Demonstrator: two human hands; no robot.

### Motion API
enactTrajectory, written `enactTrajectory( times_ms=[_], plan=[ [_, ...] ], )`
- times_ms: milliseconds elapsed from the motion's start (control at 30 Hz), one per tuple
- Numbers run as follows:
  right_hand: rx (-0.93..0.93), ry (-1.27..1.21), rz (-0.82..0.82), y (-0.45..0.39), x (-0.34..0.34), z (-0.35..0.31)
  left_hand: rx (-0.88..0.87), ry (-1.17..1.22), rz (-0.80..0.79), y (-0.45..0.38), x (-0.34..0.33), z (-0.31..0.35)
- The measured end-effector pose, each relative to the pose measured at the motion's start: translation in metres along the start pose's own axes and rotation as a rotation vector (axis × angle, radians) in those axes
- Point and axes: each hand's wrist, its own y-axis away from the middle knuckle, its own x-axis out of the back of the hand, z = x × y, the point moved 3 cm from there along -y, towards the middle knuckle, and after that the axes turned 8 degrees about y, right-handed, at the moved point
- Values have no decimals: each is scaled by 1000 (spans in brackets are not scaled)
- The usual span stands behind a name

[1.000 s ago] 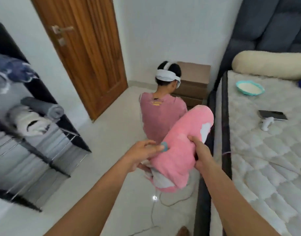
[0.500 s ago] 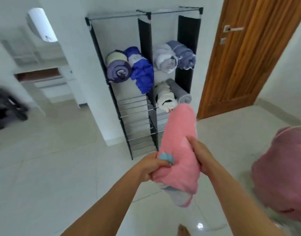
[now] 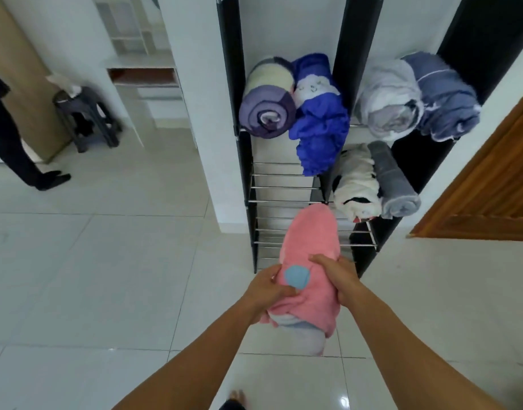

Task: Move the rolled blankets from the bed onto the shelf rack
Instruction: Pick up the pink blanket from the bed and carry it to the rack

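Note:
I hold a pink rolled blanket (image 3: 309,247) with a light blue patch in both hands, its far end pointing at the black shelf rack (image 3: 250,173). My left hand (image 3: 267,287) grips its left side and my right hand (image 3: 335,275) its right side. The blanket's tip is level with the bare wire shelf (image 3: 279,187) of the left column. On the rack lie a purple and cream roll (image 3: 267,99), a bright blue blanket (image 3: 319,122), a pale grey roll (image 3: 387,102), a blue-grey roll (image 3: 443,96), a white and black roll (image 3: 356,184) and a grey roll (image 3: 394,182).
A wooden door (image 3: 491,184) stands to the right of the rack. A white wall corner (image 3: 201,113) is just left of it. Further left are a dark stool (image 3: 86,119) and another person's dark trouser leg and shoe (image 3: 26,161). Pale floor tiles (image 3: 106,276) stretch around me.
I have turned from the bed toward the rack and come much closer to it, carrying the pink blanket in both hands. The bed and the seated person have left the view.

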Motion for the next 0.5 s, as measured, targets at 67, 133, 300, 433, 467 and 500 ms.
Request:
enactTrajectory(
  times_ms=[67,133,300,433,467,500],
  plan=[
    [-2,4,-9,-25,-8,-13,-2,36,-1,-23,7,8],
    [14,13,-25,-52,-19,-28,-8,44,-22,-49,16,16],
    [50,30,-2,-133,-43,-72,-24,55,-79,-136,37,32],
    [118,82,45,-208,-60,-103,-66,41,-48,-221,48,48],
    [138,74,58,-221,-64,-112,-88,32,-33,-238,50,54],
    [156,71,86,-235,-68,-116,-104,14,-23,-254,52,59]
  ],
)
